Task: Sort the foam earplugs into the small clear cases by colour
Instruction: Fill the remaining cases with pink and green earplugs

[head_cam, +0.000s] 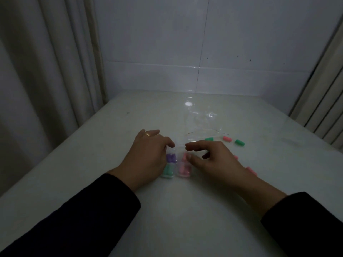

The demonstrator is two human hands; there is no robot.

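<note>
Both hands (148,154) at clear cases (183,169), earplugs (227,139) loose.

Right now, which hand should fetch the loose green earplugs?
Right hand, probably: both green earplugs lie on its side, just beyond its fingers. The left hand rests at the cases, farther away.

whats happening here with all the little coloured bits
A person is sorting foam earplugs into small clear cases by colour. Both hands hover at the cases: the left hand beside the purple and green ones, the right hand over the pink one. Two green earplugs and a pink earplug lie loose on the table.
</note>
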